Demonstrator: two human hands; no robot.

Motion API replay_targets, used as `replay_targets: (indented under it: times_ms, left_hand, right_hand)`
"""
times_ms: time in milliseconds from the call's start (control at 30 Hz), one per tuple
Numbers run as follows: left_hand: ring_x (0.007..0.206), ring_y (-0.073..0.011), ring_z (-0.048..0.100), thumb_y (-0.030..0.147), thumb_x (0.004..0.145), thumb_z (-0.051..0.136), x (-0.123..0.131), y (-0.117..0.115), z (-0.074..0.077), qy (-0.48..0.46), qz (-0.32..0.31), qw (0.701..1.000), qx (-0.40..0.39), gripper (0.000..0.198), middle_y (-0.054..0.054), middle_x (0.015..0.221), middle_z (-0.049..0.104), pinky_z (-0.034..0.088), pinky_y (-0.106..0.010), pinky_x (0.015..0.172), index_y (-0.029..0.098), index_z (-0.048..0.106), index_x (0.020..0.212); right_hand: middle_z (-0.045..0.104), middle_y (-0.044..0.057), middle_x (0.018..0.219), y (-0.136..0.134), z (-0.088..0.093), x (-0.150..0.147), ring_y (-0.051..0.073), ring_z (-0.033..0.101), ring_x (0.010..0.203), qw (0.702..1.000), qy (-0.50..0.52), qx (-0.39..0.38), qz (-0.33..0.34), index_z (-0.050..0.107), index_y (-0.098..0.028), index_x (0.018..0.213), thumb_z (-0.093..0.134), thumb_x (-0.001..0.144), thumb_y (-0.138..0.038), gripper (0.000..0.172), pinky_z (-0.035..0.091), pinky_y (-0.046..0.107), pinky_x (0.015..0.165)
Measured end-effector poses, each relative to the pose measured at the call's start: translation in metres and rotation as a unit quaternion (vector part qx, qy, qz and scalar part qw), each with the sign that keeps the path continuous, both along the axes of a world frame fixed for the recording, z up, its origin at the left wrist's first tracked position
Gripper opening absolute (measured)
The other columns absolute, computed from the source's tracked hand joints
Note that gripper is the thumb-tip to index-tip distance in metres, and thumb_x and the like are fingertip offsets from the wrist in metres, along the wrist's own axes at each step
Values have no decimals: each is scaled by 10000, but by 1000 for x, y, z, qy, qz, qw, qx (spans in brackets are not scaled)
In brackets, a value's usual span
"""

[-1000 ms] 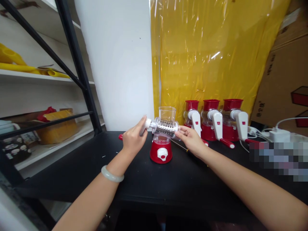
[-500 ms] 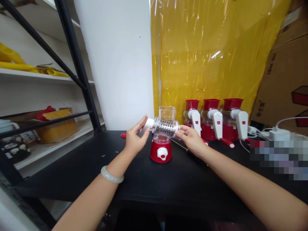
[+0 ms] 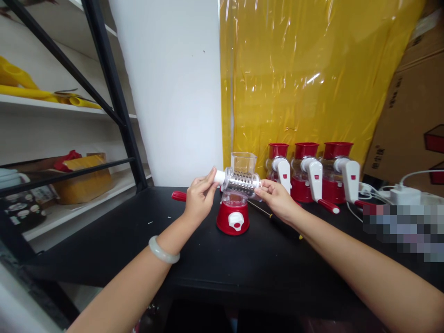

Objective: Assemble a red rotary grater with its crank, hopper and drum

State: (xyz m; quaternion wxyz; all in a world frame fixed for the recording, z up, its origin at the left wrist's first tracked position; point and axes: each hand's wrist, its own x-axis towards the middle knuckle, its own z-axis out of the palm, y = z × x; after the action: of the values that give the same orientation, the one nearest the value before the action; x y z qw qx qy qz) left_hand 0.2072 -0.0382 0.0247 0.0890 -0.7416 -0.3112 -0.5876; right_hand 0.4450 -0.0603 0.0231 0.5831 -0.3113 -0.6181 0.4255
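Observation:
A drum grater [image 3: 233, 219] with a red base, white knob and clear upper body stands upright on the black table. Inside its clear housing lies a perforated metal drum [image 3: 241, 181]. My left hand [image 3: 200, 196] is closed round the white crank [image 3: 219, 177] at the housing's left end; the crank's red handle [image 3: 179, 196] sticks out to the left behind the hand. At the opposite end, the fingertips of my right hand [image 3: 275, 196] pinch the rim of the drum.
Three assembled red and white graters [image 3: 308, 175] stand at the back right. A thin rod with yellow parts [image 3: 262, 210] lies behind my right hand. White cables and an adapter [image 3: 405, 194] are at the right. A black-framed shelf [image 3: 114, 92] rises at the left.
The crank's red handle shows more at the left of my left hand. Both hands keep their places on the grater, and the whole view has shifted slightly.

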Motion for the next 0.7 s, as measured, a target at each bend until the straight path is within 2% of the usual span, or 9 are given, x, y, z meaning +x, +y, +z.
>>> replay_targets:
  times_ms: [167,233,400,533,600,700]
  left_hand:
    - [742,-146,615,337,929,536,-4,9,-1,3,14,999,-29,444,-65,908,738,501,-269,713,163,578,1335]
    - [727,-142,602,329,933,526,-6,10,-2,4,13,999,-29,446,-60,874,722,493,-267,708,151,572,1339]
    - [842,-161,605,271,947,480,-7,10,-1,34,-13,999,-8,444,-76,927,706,486,-296,800,166,536,1375]
    - [688,-125,562,302,950,483,-8,14,-3,14,-19,998,-51,451,-23,774,649,471,-259,700,157,534,1374]
    - [694,-118,577,321,949,487,-8,15,-4,-3,-26,997,-71,460,-30,833,674,483,-256,703,155,529,1376]
    - [905,-157,650,321,945,491,-6,14,-5,-12,-47,996,-73,465,-82,1081,712,520,-295,827,161,525,1380]
  right_hand:
    - [629,-23,611,0,5,-5,123,576,617,999,6,-14,29,544,-203,665,836,563,-490,422,483,288,693]
    - [626,-20,611,0,6,-6,126,579,626,999,1,-13,33,540,-201,668,837,571,-476,416,482,292,702]
    - [629,-18,641,1,5,-4,126,571,632,1000,-9,2,18,523,-204,668,835,576,-469,419,474,290,689]
    - [596,-29,627,4,3,-3,115,537,610,1000,-19,14,17,512,-206,662,824,594,-464,411,452,276,654]
    - [575,-33,620,6,2,-3,114,521,607,999,-27,21,13,513,-207,664,820,605,-452,397,438,270,638]
    - [557,-30,619,9,0,-3,126,520,630,999,-37,32,3,533,-209,697,798,632,-454,366,437,276,646]
